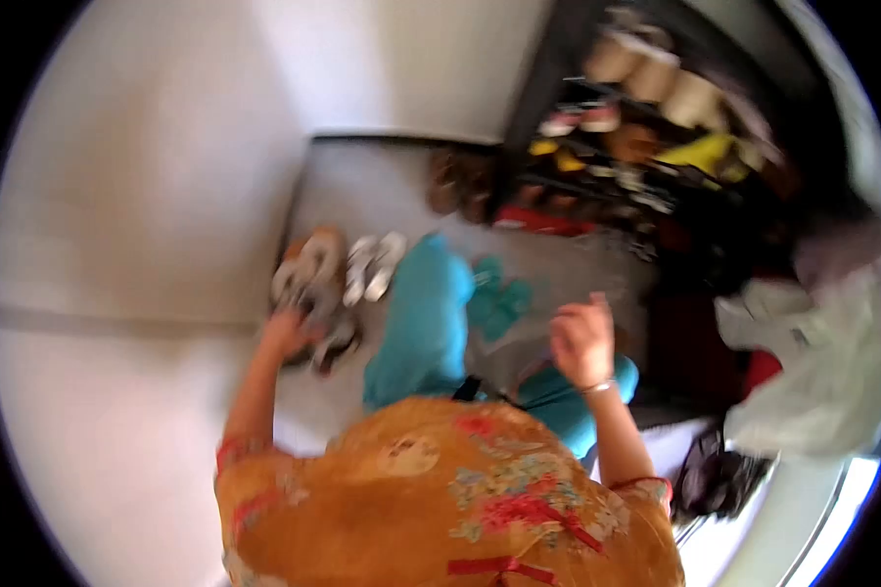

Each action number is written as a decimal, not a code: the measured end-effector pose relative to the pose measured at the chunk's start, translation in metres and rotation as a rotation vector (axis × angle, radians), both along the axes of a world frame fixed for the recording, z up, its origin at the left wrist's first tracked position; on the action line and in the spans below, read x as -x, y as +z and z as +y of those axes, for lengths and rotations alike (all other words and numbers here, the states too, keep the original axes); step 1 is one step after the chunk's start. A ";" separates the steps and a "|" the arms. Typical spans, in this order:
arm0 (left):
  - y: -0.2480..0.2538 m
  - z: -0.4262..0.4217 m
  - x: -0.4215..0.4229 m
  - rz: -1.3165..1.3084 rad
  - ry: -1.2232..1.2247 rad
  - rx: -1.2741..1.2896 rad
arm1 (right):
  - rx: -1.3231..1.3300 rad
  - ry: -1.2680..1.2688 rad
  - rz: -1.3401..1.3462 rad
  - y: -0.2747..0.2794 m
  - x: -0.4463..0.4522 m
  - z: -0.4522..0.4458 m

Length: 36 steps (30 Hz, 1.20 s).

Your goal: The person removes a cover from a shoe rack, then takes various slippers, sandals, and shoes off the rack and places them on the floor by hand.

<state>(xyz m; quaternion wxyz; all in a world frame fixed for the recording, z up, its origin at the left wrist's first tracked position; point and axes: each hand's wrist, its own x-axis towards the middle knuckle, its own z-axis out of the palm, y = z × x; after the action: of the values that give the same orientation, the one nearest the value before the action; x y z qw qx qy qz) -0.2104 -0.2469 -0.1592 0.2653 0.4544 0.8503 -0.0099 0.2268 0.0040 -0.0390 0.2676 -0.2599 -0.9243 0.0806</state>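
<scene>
My left hand point(291, 331) reaches down by the wall to a dark grey and white pair of shoes point(335, 344) on the floor. Blur hides its fingers, so I cannot tell whether it grips one. Raised over my knee, my right hand point(582, 340) is loosely bent, its thumb apart from the fingers, with nothing visible in it. Just behind my left hand sit tan shoes with pale linings point(313, 256). White sandals point(372, 264) stand to their right. Teal clogs point(497, 298) lie between my two hands, beyond my knees.
A dark shoe rack point(524, 108) filled with several pairs stands at the back right. Brown shoes point(460, 184) rest on the floor beside it. A pale plastic bag point(803, 362) hangs at the right, above a dark bundle point(719, 474). White walls point(147, 196) close in the left side.
</scene>
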 end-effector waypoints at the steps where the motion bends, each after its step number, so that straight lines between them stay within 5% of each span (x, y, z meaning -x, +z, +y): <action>1: -0.039 -0.015 0.002 -0.040 0.080 -0.089 | 0.005 -0.017 -0.006 -0.012 -0.004 0.002; 3: -0.104 -0.050 0.011 -0.014 0.148 0.069 | 0.066 -0.008 -0.072 -0.023 -0.011 -0.003; 5: -0.102 -0.077 -0.002 -0.086 0.411 0.212 | 0.133 -0.014 -0.124 -0.033 -0.016 -0.014; 6: -0.166 -0.119 0.016 -0.149 0.565 0.215 | 0.154 -0.026 -0.146 -0.034 -0.019 -0.022; 11: -0.164 -0.109 -0.020 0.101 0.668 0.468 | 0.192 -0.039 -0.218 -0.058 -0.018 -0.034; 14: -0.283 -0.132 -0.025 0.362 0.804 0.375 | 0.193 0.027 -0.283 -0.067 -0.015 -0.041; 17: -0.290 -0.128 -0.035 0.036 0.621 0.432 | 0.209 0.061 -0.334 -0.066 -0.011 -0.049; 21: -0.297 -0.122 -0.053 -0.388 0.361 0.160 | 0.257 0.090 -0.393 -0.068 -0.016 -0.057; 25: -0.240 -0.134 -0.068 -0.429 -0.188 -0.563 | 0.373 -0.001 -0.610 -0.084 -0.028 -0.057; 27: -0.129 -0.080 -0.090 -1.214 0.751 -0.361 | 0.524 -0.025 -0.538 -0.105 -0.040 -0.053; 29: -0.217 -0.031 -0.031 -0.492 0.726 0.640 | 0.577 -0.069 -0.623 -0.124 -0.047 -0.044; 31: -0.265 -0.039 0.021 -0.281 0.476 0.041 | 0.647 -0.101 -0.726 -0.151 -0.052 -0.034; 32: -0.180 0.009 0.009 -0.125 0.190 -0.106 | 0.686 -0.152 -0.841 -0.167 -0.054 -0.028; 34: -0.091 0.079 -0.014 -0.194 0.275 -0.605 | 0.839 -0.129 -0.905 -0.203 -0.053 -0.004; 36: -0.028 0.142 -0.039 -0.141 0.112 -0.828 | 0.985 -0.103 -0.967 -0.243 -0.059 0.009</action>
<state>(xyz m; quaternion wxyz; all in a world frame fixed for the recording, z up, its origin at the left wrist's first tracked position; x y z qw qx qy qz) -0.1711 -0.1045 -0.1877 0.1178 0.4754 0.7856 0.3782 0.2859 0.0129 -0.2825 -0.3202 -0.4013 -0.7820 0.3534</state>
